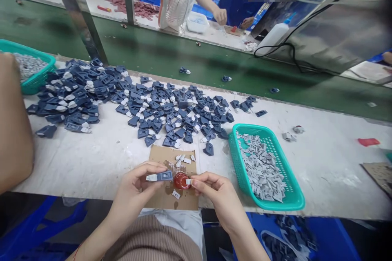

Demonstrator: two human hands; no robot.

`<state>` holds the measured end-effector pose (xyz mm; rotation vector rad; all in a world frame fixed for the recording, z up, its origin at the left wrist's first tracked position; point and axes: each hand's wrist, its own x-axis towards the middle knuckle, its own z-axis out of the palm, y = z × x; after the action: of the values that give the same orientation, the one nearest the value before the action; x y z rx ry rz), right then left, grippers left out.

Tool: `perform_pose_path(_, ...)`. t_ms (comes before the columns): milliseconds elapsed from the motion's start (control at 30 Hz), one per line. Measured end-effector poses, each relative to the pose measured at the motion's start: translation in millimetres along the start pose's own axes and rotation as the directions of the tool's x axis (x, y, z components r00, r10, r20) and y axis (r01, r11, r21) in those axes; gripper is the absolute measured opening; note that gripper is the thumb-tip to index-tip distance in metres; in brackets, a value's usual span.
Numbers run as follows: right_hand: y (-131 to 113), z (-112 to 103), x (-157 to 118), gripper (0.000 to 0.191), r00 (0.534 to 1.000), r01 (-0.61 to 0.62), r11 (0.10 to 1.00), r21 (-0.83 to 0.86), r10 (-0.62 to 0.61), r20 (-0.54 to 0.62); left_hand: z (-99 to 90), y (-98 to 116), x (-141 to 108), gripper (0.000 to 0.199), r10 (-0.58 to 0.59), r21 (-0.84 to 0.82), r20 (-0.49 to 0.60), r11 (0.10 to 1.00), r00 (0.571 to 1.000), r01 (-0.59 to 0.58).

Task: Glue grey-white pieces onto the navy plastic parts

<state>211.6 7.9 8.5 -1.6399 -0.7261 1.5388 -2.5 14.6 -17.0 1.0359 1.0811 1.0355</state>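
Observation:
Between thumb and fingers, my left hand (139,183) pinches a dark blue plastic part (164,175) with a white end piece at its left. A small light grey plastic piece (188,181) is pinched in the fingertips of my right hand (214,189). That piece is at the right rim of a small red dish (180,179), whose inside looks wet and shiny. Under the dish lies a stained piece of cardboard (154,202). Several loose grey pieces (187,160) rest on the cardboard behind the dish, and another grey piece (175,194) lies in front of it.
A green basket (298,202) of grey pieces stands at right. Piles of dark blue parts (171,114) spread across the table (122,163). Another green basket (36,83) and a co-worker's arm (14,126) are at left. Beyond a green conveyor belt (147,49), other people work.

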Motion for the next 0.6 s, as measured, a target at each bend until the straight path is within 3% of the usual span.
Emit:
perform_pose_path(333,-12.8,3.1,-8.6,0.022,0.997,0.080,0.996,0.026,-0.080,-0.017,11.0,6.5,0.0,0.015,0.121,0.078,-0.024,0.990,0.992,-0.119)
perform_pose_path(600,-24.9,22.1,-16.2,0.017,0.990,0.086,0.991,0.105,-0.097,0.104,19.0,13.9,-2.6,0.015,0.261,0.174,0.006,0.950,0.965,-0.258)
